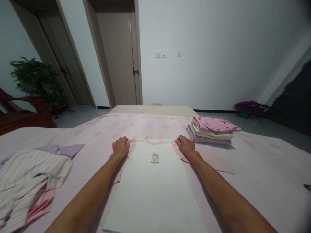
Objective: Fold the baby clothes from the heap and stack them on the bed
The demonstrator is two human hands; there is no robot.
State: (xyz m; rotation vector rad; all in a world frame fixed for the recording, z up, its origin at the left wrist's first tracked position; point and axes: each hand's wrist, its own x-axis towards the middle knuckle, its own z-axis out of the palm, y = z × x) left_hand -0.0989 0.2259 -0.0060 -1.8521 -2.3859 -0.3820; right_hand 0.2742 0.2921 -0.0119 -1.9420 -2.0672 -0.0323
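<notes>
**Figure.** My left hand (120, 146) and right hand (185, 145), at lower centre of the frame, with fingers curled narrow, pinching the shoulders of a white short-sleeved T-shirt with pink collar and sleeves (153, 187). The shirt lies flat, printed front up, on a pink floral bedsheet (97, 127). Upper right of the frame, near my right hand: a stack of folded pink, cream and lilac garments (211, 131). Lower left: a rumpled white garment with pink stripes (29, 184), partly over a lilac cloth (69, 149).

Dim, even light, soft shadow beside the left hand (120, 147), warped, blurred edges
</notes>
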